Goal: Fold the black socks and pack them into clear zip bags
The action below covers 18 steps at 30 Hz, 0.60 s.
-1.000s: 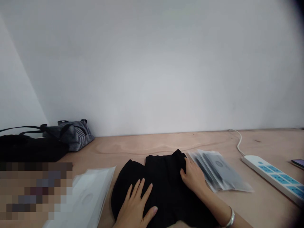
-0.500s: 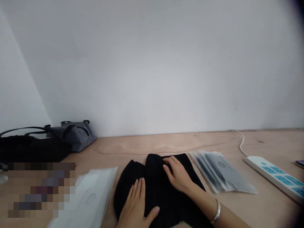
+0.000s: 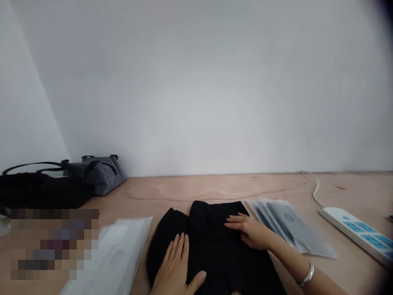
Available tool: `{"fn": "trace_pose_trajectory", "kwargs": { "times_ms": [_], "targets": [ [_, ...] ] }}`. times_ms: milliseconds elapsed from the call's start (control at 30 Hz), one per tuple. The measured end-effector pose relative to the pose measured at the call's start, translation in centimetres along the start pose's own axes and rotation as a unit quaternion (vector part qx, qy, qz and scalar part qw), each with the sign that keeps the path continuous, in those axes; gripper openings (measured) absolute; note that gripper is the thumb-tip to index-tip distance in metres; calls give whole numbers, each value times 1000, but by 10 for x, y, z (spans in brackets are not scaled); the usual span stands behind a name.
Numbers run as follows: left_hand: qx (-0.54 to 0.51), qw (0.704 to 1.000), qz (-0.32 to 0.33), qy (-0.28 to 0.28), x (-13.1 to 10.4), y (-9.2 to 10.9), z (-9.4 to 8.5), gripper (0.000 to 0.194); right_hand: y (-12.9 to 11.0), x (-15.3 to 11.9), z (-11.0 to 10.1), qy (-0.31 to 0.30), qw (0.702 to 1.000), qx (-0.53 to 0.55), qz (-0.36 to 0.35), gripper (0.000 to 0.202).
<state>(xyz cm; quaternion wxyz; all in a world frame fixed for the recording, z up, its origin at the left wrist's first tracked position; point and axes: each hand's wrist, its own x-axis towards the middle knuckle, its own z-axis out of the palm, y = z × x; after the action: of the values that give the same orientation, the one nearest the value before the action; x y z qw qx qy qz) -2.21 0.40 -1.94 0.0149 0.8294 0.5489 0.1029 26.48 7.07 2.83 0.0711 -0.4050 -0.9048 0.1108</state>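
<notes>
A black garment (image 3: 211, 250) lies spread on the wooden table in front of me, its lower part cut off by the frame's bottom edge. My left hand (image 3: 175, 262) rests flat on its left side, fingers stretched forward and thumb apart. On its upper right part lies my right hand (image 3: 250, 231), fingers extended to the left over the cloth. A silver bangle (image 3: 308, 273) circles the right wrist. Close to the garment's right edge is a row of overlapping frosted plastic bags (image 3: 290, 221) with dark contents. Flat frosted bags (image 3: 113, 250) lie to its left.
A white power strip (image 3: 357, 233) with blue sockets lies at the right, its cord (image 3: 315, 190) running to the wall. At the back left are a striped bag (image 3: 106, 176) and a black bag (image 3: 46, 190). A pixelated patch hides part of the left table.
My right hand has slid to the right and slightly nearer across the black garment. My left hand has stayed in place. The view has shifted slightly.
</notes>
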Motion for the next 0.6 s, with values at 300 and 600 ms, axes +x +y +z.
{"fn": "trace_pose_trajectory", "kwargs": {
  "times_ms": [300, 600],
  "targets": [
    [1, 1000, 6, -3, 0, 1, 0, 79, -11, -2, 0, 3, 999, 0, 50, 54],
    [-6, 1000, 15, 13, 5, 11, -17, 74, -7, 11, 36, 48, 987, -69, 138, 55]
  ]
}}
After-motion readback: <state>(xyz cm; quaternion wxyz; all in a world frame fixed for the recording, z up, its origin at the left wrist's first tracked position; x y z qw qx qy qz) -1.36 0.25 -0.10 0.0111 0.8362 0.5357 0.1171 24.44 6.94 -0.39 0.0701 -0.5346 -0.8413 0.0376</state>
